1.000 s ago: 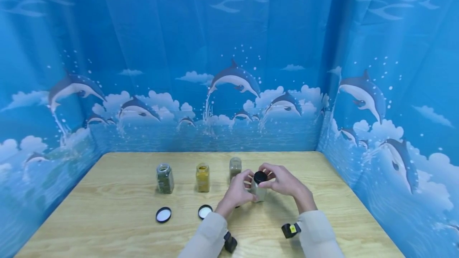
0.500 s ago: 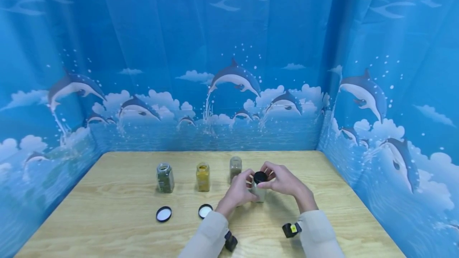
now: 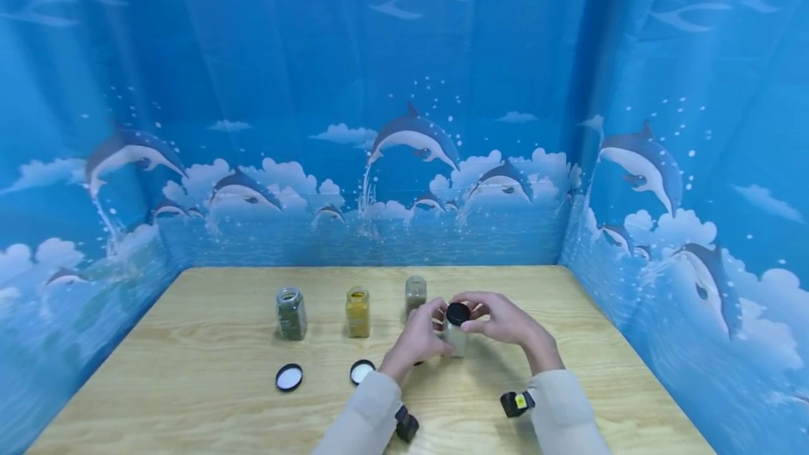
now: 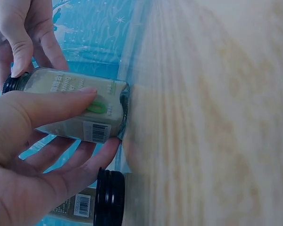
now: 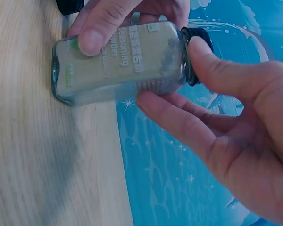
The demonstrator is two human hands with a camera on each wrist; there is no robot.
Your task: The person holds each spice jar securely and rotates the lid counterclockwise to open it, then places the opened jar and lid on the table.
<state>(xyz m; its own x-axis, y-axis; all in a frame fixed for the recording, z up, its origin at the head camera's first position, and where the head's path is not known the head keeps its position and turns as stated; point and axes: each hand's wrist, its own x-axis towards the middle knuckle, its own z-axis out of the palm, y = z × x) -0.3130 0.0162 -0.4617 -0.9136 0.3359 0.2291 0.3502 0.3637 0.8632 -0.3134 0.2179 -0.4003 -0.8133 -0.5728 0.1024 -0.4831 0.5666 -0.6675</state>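
A glass seasoning jar (image 3: 455, 344) of pale powder stands upright on the table, and its black lid (image 3: 458, 312) sits at the top. The left hand (image 3: 417, 341) grips the jar's body, its thumb across the printed label in the left wrist view and its fingers round the far side. From the right, the right hand (image 3: 505, 321) holds the lid. Its thumb (image 5: 205, 56) presses the lid's edge in the right wrist view, with the fingertips of that hand close below the jar's neck. Behind the left hand is a grey-brown jar (image 3: 415, 292) without a lid.
Two more uncapped jars, one green (image 3: 291, 318) and one yellow (image 3: 357, 316), stand to the left. Two black lids with white insides, the left lid (image 3: 288, 378) and the middle lid (image 3: 362, 372), lie before them. Another black lid (image 4: 111, 197) is near the left hand.
The right hand's fingers have shifted slightly to the right around the lid, and its wrist has moved a little the same way. The left hand keeps its hold on the jar.
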